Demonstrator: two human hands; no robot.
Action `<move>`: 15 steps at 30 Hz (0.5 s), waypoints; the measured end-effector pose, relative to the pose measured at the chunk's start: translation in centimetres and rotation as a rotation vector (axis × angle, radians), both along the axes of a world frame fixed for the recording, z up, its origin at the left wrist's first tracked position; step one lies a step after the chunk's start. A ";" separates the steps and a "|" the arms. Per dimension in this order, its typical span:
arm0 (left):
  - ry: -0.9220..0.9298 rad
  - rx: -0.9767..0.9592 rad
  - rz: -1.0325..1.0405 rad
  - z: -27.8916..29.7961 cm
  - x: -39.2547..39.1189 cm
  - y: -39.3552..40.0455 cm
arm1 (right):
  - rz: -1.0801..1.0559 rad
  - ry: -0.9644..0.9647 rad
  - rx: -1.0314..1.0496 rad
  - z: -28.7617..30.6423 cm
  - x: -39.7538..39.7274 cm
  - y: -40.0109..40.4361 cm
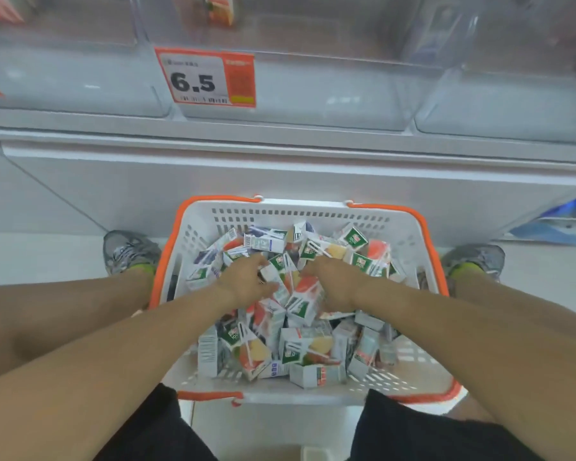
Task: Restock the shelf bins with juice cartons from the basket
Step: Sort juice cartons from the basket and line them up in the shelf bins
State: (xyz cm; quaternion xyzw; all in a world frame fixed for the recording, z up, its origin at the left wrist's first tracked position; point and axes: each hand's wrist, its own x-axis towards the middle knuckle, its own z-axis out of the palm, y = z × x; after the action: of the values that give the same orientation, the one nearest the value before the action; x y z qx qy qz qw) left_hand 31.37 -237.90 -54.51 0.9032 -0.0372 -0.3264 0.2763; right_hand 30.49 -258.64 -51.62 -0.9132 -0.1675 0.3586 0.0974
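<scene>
A white basket with orange handles (pixel 409 227) stands on the floor between my feet, filled with several small juice cartons (pixel 300 351) lying in a jumble. Both my hands reach into the pile's middle. My left hand (pixel 246 281) curls its thumb and fingers round a white and green carton (pixel 275 277). My right hand (pixel 338 284) grips a carton with a red top (pixel 305 296); its fingertips are hidden among the cartons. Above, clear plastic shelf bins (pixel 313 104) line the shelf. One orange carton (pixel 218 8) stands in the middle bin.
An orange price tag reading 6.5 (pixel 207 78) hangs on the middle bin's front. The left bin (pixel 64 94) holds a carton at its top edge, and the right bin (pixel 512 111) holds a blurred box. A white shelf base (pixel 213 181) rises behind the basket.
</scene>
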 end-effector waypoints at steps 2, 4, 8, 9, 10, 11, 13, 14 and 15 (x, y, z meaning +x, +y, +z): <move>0.024 0.007 -0.018 -0.2 0.2 0.5 | -0.038 -0.026 0.020 -0.5 -0.3 0.0; 0.035 -0.003 -0.009 -0.4 0.3 0.9 | -0.060 -0.031 0.020 -0.8 -0.4 0.0; 0.018 -0.028 -0.024 -0.5 0.6 0.8 | -0.019 0.001 -0.016 -0.4 0.1 -0.1; 0.020 -0.028 -0.042 -0.5 0.6 0.7 | -0.010 0.009 -0.028 -0.4 0.1 -0.2; 0.019 -0.008 -0.080 -0.6 0.6 0.6 | -0.007 0.019 -0.039 -0.3 0.1 -0.3; 0.010 0.031 -0.135 -0.7 0.4 0.5 | -0.013 0.025 -0.044 -0.3 0.1 -0.4; -0.037 0.124 -0.224 -0.8 0.2 0.4 | -0.018 0.031 -0.035 -0.2 0.0 -0.5; -0.066 0.149 -0.250 -0.8 0.3 0.4 | -0.013 0.040 -0.029 0.0 0.0 -0.6; -0.096 0.151 -0.268 -0.9 0.4 0.4 | -0.016 0.049 -0.018 0.3 0.0 -0.8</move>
State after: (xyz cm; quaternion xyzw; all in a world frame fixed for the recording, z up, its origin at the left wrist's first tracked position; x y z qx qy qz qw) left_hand 31.76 -237.54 -55.37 0.9230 -0.1458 -0.3185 0.1596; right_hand 30.54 -259.42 -51.36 -0.9062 -0.1544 0.3817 0.0960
